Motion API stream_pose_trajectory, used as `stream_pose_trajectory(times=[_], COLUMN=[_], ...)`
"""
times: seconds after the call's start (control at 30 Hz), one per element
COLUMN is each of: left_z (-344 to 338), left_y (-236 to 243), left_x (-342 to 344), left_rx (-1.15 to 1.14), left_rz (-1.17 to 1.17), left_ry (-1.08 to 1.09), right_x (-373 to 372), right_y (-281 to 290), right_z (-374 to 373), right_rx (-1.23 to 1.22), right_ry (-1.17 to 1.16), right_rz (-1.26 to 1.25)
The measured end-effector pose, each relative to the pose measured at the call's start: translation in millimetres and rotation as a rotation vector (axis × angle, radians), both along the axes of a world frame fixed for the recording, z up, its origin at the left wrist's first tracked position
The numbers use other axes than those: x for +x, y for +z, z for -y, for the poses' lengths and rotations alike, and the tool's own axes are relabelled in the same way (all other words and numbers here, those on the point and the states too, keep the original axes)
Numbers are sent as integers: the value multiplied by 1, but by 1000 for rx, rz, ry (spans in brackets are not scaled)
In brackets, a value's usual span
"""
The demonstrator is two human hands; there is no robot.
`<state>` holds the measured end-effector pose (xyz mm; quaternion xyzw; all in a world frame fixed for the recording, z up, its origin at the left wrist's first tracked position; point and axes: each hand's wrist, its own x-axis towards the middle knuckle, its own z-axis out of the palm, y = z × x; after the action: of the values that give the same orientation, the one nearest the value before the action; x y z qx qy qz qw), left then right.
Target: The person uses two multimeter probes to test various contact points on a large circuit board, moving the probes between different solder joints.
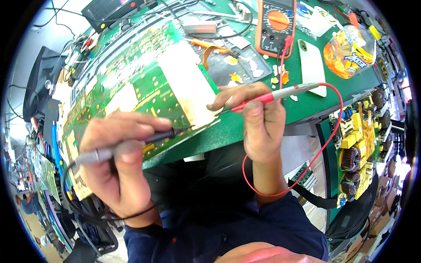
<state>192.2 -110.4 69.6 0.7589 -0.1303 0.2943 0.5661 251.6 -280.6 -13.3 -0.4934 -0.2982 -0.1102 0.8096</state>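
A large green circuit board (149, 87) with a pale rectangular patch lies on the green bench mat (223, 140). My left hand (123, 153) is closed around a black-and-grey test probe (105, 153), its dark tip over the board's near part. In my right hand (261, 118) is a red-and-grey test probe (280, 93), pointing left at the board's near right edge. I cannot tell whether either tip touches the board. The red lead loops down past my right forearm. Beyond the board stands an orange-and-black multimeter (277, 26) with a red lead plugged in.
A pale phone (312, 65) lies right of the multimeter, beside a clear tub with orange contents (350, 52). White and orange scraps (252, 65) and an orange-handled tool (210, 45) lie behind the board. Another board with copper coils (351, 158) stands at the right.
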Motion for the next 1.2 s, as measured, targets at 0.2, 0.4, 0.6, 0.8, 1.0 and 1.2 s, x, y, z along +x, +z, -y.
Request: stream_pose_trajectory(times=[0.2, 0.4, 0.6, 0.8, 1.0, 1.2], left_z=[-34, -44, -47, -54, -53, -58], left_y=[-21, -27, -30, -30, -35, -31], left_x=[-1, 3, 2, 3, 4, 5], left_rx=[-116, -66, -25, 79, 101, 126], left_rz=[45, 85, 70, 103, 122, 113], left_ry=[-235, -290, -265, -256, -244, -277], right_x=[3, 8, 11, 16, 21, 30], right_y=[-4, -13, -15, -14, -20, -19], right_z=[-3, 0, 0, 0, 5, 25], right_rx=[32, -22, -134, -136, -147, -276], right_ry=[-68, -111, -171, -159, -133, -44], right_rz=[-8, 115, 216, 285, 337, 378])
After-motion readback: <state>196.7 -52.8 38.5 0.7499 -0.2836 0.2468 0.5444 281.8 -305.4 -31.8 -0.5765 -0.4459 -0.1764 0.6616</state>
